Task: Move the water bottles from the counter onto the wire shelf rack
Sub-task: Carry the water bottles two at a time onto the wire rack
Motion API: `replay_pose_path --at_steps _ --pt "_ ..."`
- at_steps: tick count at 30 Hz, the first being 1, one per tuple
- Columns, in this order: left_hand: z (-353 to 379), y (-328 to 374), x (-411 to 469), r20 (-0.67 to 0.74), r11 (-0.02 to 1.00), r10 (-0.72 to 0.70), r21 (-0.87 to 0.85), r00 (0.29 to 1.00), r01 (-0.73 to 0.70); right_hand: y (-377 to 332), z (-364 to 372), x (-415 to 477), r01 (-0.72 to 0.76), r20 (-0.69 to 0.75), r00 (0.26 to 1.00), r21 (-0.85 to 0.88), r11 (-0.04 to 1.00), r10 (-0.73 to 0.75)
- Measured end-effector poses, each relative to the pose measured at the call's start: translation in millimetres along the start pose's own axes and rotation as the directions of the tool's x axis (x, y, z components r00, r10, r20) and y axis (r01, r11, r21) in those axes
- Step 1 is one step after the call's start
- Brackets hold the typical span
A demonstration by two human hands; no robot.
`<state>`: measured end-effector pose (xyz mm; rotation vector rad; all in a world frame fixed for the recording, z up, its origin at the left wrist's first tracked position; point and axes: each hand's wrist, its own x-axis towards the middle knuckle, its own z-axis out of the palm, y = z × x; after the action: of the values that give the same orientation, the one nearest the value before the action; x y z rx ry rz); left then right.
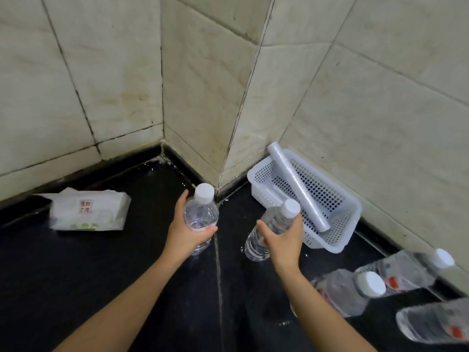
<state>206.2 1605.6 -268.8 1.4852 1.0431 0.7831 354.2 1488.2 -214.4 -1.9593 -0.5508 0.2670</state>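
At far left a soft tissue pack lies on the black counter near the tiled wall; to its right the left grip is wrapped round the body of the left bottle, thumb on the near side, fingers round the far side, white cap on and pointing up; just beside it the right grip is curled round the upper body of the right bottle, which tilts with its cap toward the right; whether either base is off the counter I cannot tell; both bottles are clear, capped and look filled with water. This reads as the pick-up step, one bottle per grip, with the carrying not yet done; the wire shelf rack is not in view, so the next move probably calls for lifting both clear, turning toward the rack and setting them upright on the wires, where a narrow base could tip between bars. Further right a white perforated basket sits in the corner against the wall; a pale roll lies slantwise in it, its far end poking above the rim. At the right edge three more capped bottles with red on their labels wait on the counter, so most of the task seems left.
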Motion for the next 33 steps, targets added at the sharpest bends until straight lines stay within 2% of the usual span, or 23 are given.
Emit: replay_pose_path --at_steps 4,9,16,19,22,28,33 --pt "8 -4 -1 -0.069 0.999 -0.007 -0.034 0.998 0.004 13 0 1 -0.021 -0.047 0.999 -0.021 1.000 0.020" --pt "13 -6 -10 -0.148 0.997 0.004 -0.072 0.989 -0.015 16 -1 3 0.007 -0.024 1.000 -0.031 0.999 -0.007" --pt "9 -3 -9 -0.100 0.999 -0.007 -0.037 0.995 0.004 13 -9 -8 0.027 0.019 0.999 -0.017 0.999 -0.027" --pt "9 2 -14 -0.088 0.998 -0.038 -0.049 0.995 0.034 20 -14 -28 0.002 -0.029 1.000 -0.001 1.000 -0.002" --pt "5 6 -27 -0.019 0.997 -0.040 -0.063 0.999 0.038 30 -23 -54 -0.002 -0.086 0.996 0.023 1.000 0.004" --pt "-8 23 -80 0.082 0.994 0.016 -0.108 0.997 -0.007 38 -64 -108 0.095 -0.024 0.995 -0.053 0.994 -0.096" --pt "-4 40 -134 0.165 0.993 0.032 -0.113 0.986 -0.013 43 -111 -154 0.077 -0.052 0.996 0.004 0.997 -0.077"
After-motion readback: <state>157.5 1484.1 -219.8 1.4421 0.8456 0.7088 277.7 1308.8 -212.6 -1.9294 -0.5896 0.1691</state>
